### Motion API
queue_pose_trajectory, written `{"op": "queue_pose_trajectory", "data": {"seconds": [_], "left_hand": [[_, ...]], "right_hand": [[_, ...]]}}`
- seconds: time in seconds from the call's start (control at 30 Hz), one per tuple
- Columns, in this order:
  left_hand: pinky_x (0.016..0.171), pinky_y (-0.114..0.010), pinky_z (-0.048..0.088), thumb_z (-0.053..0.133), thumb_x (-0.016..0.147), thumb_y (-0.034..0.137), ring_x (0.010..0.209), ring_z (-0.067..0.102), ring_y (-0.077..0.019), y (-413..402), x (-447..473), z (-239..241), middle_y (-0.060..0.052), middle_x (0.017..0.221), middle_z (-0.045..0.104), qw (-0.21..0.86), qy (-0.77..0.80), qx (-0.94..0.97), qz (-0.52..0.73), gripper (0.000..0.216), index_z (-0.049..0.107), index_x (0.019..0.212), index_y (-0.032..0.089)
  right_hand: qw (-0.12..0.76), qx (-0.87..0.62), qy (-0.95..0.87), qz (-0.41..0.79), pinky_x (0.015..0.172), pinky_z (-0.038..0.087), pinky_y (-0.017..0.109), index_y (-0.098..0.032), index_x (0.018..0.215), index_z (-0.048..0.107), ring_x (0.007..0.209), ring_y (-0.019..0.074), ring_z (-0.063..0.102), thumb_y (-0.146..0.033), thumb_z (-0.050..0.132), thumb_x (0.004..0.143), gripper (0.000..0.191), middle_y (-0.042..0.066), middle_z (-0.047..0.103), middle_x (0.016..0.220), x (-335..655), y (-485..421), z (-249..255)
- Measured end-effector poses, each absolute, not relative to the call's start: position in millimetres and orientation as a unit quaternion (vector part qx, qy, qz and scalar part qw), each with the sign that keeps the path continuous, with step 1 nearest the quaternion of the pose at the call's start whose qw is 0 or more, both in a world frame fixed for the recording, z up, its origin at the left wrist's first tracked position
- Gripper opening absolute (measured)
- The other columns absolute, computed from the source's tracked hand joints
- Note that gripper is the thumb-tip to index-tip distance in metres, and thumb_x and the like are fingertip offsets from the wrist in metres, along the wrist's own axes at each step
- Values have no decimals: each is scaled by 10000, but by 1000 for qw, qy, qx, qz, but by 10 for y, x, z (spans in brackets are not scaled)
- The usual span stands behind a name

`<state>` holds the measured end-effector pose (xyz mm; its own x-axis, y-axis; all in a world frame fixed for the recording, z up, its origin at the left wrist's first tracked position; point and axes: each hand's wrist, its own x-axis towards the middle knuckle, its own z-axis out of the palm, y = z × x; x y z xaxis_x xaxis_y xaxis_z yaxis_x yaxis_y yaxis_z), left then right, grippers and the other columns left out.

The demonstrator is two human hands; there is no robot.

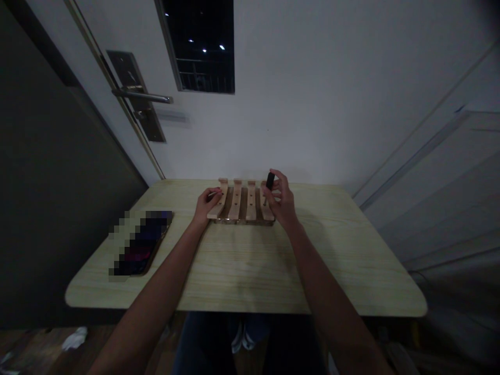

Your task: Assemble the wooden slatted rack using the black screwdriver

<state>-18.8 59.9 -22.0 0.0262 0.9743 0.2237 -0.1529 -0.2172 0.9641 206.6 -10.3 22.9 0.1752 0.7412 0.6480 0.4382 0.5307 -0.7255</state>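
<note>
A small wooden hook rack (244,208) lies near the far edge of the table, with several pale curved hooks side by side across a darker brown base. Dark screw holes show in the hooks. My left hand (205,204) grips the rack's left end, thumb and fingers closed at the leftmost hook. Between the fingers and thumb of my right hand (284,200) is a screwdriver (270,180) with a black handle. It tilts, its shaft pointing down at the rightmost hook. Whether the tip sits in a screw cannot be made out.
The pale wood-grain table (242,281) has rounded front corners. Toward its left side lies a phone (150,245), partly pixelated. Behind the table stands a white door with a metal handle (144,97) and a dark window (203,47).
</note>
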Motion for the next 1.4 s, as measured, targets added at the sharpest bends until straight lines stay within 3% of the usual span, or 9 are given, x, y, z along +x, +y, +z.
{"op": "queue_pose_trajectory", "data": {"seconds": [0.2,0.33,0.5,0.67,0.77,0.93,1.07,1.23,1.4], "left_hand": [[730,-291,449,771,555,452,820,602,-182,621,-194,-247,-46,903,664,481,393,530,577,400,602,780,167],[749,-289,455,772,538,466,840,603,-179,638,-188,-266,-51,977,666,480,394,527,580,420,596,775,168],[767,-298,457,762,552,451,853,604,-184,627,-193,-255,-55,988,667,479,395,528,579,394,598,778,173],[775,-302,453,764,544,429,847,602,-182,613,-192,-229,-52,967,668,477,392,528,584,371,593,748,171],[762,-302,451,759,547,428,832,601,-181,605,-185,-217,-52,940,668,480,393,529,580,372,595,755,167],[704,-288,446,755,541,420,779,592,-172,586,-178,-194,-44,901,665,485,400,523,575,378,592,769,167],[668,-277,434,757,537,419,736,577,-159,572,-172,-175,-38,874,656,486,411,518,572,386,592,775,163],[646,-266,426,766,517,441,727,574,-160,568,-167,-173,-44,865,655,487,406,517,575,416,587,765,159],[653,-261,427,763,533,448,736,581,-159,560,-170,-178,-47,892,662,491,401,518,574,416,584,780,164]], "right_hand": [[586,-427,-662,190,743,563,321,-312,1343,366,892,167,644,-383,495,890,476,40,652,970,2091,-148,258],[611,-454,-627,166,601,545,267,-312,1272,451,698,134,599,-365,623,806,499,3,595,840,2069,-90,233],[611,-466,-627,130,557,531,265,-323,1218,514,691,141,554,-349,671,761,484,3,560,815,2052,-54,230],[598,-417,-656,196,745,575,336,-337,1316,429,867,165,635,-424,500,881,449,50,616,1102,2120,-91,257],[591,-384,-671,231,857,556,369,-320,1339,411,950,179,654,-436,476,895,464,54,640,1101,2164,-98,262],[614,-419,-642,188,679,568,287,-328,1273,483,811,147,644,-395,573,843,445,30,634,980,2154,-87,250],[626,-456,-623,106,557,529,227,-340,1248,511,767,129,558,-381,575,834,421,35,583,1036,2102,-98,253],[633,-464,-609,115,551,525,223,-327,1243,493,758,138,547,-379,635,785,482,18,569,897,2073,-107,259],[619,-443,-633,145,640,562,272,-334,1255,480,817,141,604,-423,564,839,434,40,598,1057,2121,-108,254]]}}
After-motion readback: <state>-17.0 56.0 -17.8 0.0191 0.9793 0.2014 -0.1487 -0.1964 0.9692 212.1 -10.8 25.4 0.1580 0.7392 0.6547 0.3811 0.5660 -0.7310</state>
